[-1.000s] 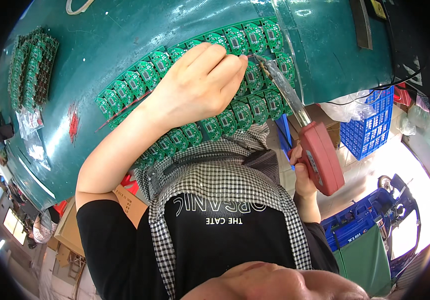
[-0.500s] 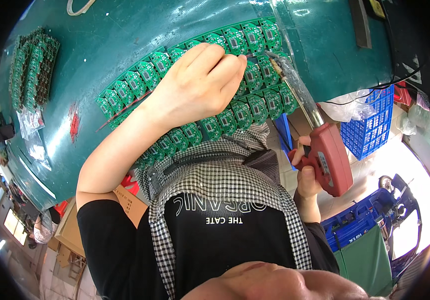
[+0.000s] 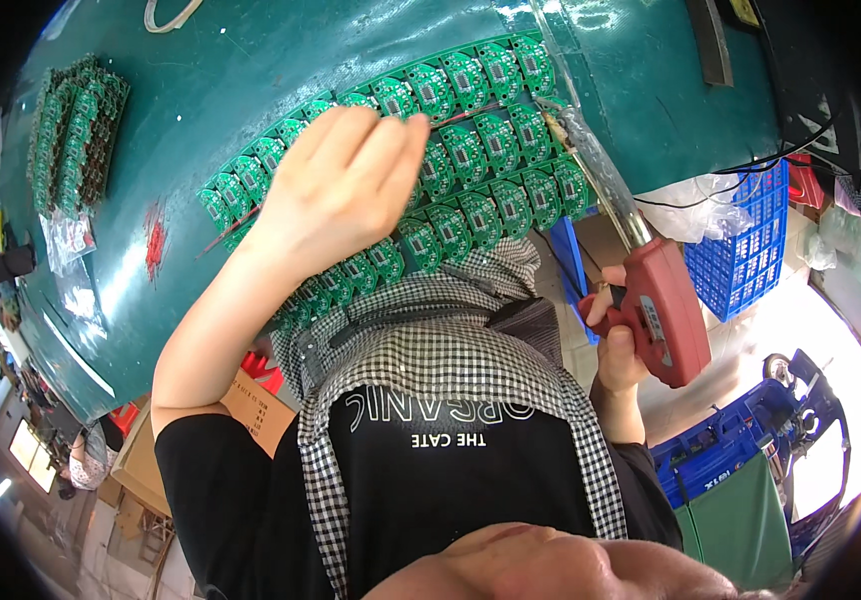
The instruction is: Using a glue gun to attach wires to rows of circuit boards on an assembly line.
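Several strips of green circuit boards (image 3: 491,205) lie in long rows along the table's near edge. My left hand (image 3: 346,185) is over the middle of these rows, fingers curled in and closed. A thin red wire (image 3: 466,113) crosses the boards just right of its fingertips; whether the fingers grip it is hidden. More thin red wire (image 3: 226,236) shows left of my left wrist. My right hand (image 3: 619,345) is closed around the handle of a red pistol-shaped soldering gun (image 3: 666,310). Its metal barrel points up-left, the tip beside the right ends of the board rows.
A stack of green boards (image 3: 76,135) stands on the green table (image 3: 211,75) at the left, with loose red wires (image 3: 155,240) nearby. Clear plastic bags (image 3: 73,260) lie below the stack. A blue crate (image 3: 746,245) is at the right, with black cables (image 3: 781,153) above it.
My left hand has moved left along the boards, away from the soldering gun's tip, uncovering a red wire across the boards. The gun in my right hand has barely shifted.
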`<state>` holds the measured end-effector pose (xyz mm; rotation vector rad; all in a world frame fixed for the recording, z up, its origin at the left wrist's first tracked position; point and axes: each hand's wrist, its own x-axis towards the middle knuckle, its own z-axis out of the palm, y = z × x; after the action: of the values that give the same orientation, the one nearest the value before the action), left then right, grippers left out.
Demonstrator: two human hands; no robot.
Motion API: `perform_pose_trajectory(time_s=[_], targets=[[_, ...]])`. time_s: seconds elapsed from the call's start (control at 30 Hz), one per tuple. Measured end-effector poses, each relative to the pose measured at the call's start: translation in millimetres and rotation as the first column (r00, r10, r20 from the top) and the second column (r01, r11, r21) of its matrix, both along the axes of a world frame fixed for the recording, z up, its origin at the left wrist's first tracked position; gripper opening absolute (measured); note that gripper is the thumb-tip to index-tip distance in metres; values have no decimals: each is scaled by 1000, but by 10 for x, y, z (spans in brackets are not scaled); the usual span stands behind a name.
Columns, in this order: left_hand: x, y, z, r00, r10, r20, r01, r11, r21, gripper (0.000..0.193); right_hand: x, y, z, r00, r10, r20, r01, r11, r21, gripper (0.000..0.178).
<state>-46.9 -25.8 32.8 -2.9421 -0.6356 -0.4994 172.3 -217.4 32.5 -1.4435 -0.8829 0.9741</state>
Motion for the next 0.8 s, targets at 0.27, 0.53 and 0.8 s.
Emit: perform_pose_trajectory(time_s=[0.27, 0.53, 0.8], targets=[[492, 39, -48, 983, -72, 166, 74, 997, -5, 31, 72, 78, -30, 999, -45, 29, 44, 999, 27, 57], [600, 123, -176, 984, -85, 155, 92, 995, -36, 29, 82, 6, -39, 997, -72, -23, 72, 997, -21, 60], [564, 118, -184, 981, -103, 162, 115, 991, -65, 31, 82, 81, -24, 1000, -13, -3, 13, 1000, -9, 61]])
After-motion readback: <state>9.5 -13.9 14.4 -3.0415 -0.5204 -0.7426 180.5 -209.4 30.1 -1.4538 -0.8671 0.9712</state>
